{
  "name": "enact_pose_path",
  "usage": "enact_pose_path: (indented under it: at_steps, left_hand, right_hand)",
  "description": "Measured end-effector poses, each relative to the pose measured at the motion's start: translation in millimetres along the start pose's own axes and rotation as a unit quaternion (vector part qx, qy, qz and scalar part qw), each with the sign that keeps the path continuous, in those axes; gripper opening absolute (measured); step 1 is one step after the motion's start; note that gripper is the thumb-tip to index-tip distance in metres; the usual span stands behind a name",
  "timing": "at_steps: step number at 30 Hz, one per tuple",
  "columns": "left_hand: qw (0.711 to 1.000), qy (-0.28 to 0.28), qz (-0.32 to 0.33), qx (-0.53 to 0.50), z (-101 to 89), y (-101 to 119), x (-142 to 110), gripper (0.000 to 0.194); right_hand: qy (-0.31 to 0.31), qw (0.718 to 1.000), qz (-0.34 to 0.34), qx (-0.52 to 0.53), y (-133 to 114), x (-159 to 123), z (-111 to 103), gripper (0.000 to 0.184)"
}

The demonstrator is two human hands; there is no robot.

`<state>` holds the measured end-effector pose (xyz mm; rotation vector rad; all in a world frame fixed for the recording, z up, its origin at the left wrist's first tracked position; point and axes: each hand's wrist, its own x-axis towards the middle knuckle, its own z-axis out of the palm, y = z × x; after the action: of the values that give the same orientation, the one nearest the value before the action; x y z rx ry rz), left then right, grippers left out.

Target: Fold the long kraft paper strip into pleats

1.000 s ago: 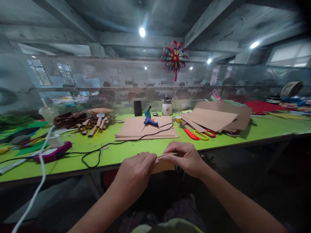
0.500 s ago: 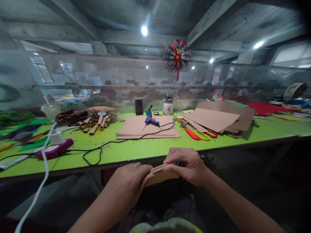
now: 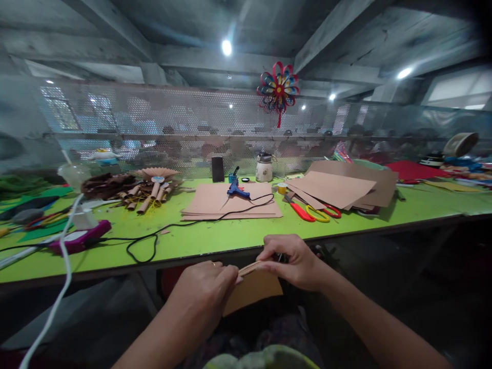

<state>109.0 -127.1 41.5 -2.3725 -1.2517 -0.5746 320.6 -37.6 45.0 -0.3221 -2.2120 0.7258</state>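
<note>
Between my hands, just below the table's front edge, is a sheet of brown kraft paper (image 3: 255, 292) with narrow folds stacked along its upper edge. My left hand (image 3: 209, 289) is closed on the left end of the folds, thumb on top. At the right end, my right hand (image 3: 290, 261) pinches the folded strip between thumb and fingers. The unfolded part of the sheet hangs below, over my lap. Beyond my hands, a blue glue gun (image 3: 238, 190) lies on a stack of brown paper (image 3: 203, 202).
Red-handled and yellow-handled scissors (image 3: 317, 212) lie beside loose brown sheets (image 3: 342, 187). A black cable and a purple power strip (image 3: 80, 237) lie on the left of the green table (image 3: 215, 241). Rolled paper tubes (image 3: 144, 202), a bottle (image 3: 264, 168) and a yellow tape roll (image 3: 282, 188) stand further back.
More of the paper's flat part now shows hanging beneath the folds. Both hands keep hold of the folded edge, and the view has shifted slightly.
</note>
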Motion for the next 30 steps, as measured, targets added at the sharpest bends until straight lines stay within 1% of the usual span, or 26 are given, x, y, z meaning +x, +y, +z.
enact_pose_path:
  at_steps: [2,4,6,8,10,13,16,18,21,24,27,30]
  left_hand:
    - [1.0,0.002,0.005,0.0,2.1,-1,0,0.03]
    - [1.0,0.007,0.013,-0.004,4.7,-1,0,0.03]
    - [1.0,0.008,0.015,-0.009,6.1,-1,-1,0.03]
    - [1.0,-0.015,-0.004,-0.026,4.4,-1,-1,0.032]
    - [0.995,-0.062,-0.042,-0.066,-1.3,-2,-2,0.033]
    - [0.976,-0.127,-0.095,-0.152,-14.5,-8,-3,0.031]
    - [0.954,-0.159,-0.123,-0.222,-25.9,-13,-5,0.03]
    - [0.946,-0.168,-0.132,-0.246,-29.0,-13,-7,0.031]
    - [0.941,-0.171,-0.143,-0.254,-26.2,-11,-10,0.031]
    - [0.943,-0.177,-0.151,-0.24,-17.9,-11,-14,0.03]
    - [0.949,-0.184,-0.153,-0.207,-10.1,-15,-19,0.028]
    - [0.945,-0.2,-0.156,-0.206,-7.8,-21,-20,0.028]
  right_hand:
    - [-0.041,0.999,0.001,-0.025,-2,3,-2,0.014]
    - [-0.08,0.996,-0.016,-0.048,-4,7,-2,0.014]
    - [-0.097,0.993,-0.039,-0.062,-7,10,-1,0.015]
    - [-0.093,0.992,-0.056,-0.066,-8,12,0,0.016]
    - [-0.082,0.992,-0.068,-0.065,-7,13,1,0.016]
    - [-0.068,0.993,-0.076,-0.062,-3,11,0,0.014]
    - [-0.063,0.993,-0.074,-0.062,1,8,-1,0.014]
    - [-0.064,0.993,-0.074,-0.059,3,7,0,0.015]
    - [-0.071,0.994,-0.068,-0.054,5,8,2,0.015]
    - [-0.083,0.994,-0.054,-0.054,10,8,2,0.016]
    - [-0.113,0.992,-0.032,-0.047,16,9,-1,0.018]
    - [-0.142,0.99,-0.005,-0.022,21,10,-5,0.022]
